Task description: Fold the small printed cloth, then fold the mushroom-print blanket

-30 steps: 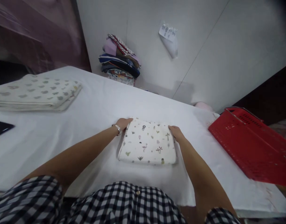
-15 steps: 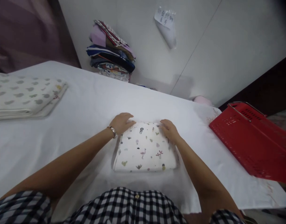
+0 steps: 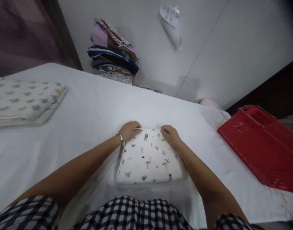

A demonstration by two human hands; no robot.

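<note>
A white cloth-draped surface (image 3: 93,108) fills my view, a red perforated plastic basket (image 3: 263,153) at its right; nearer the person lies folded white flamingo-print fabric (image 3: 148,156); left hand (image 3: 129,130) and right hand (image 3: 170,134) pinch its far edge, apparently straightening it; the next move calls for even tension

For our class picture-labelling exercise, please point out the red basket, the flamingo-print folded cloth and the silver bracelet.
Red basket (image 3: 259,150), head view: its broad red wall.
Flamingo-print folded cloth (image 3: 151,155), head view: middle of its top face.
Silver bracelet (image 3: 121,139), head view: its band.
</note>
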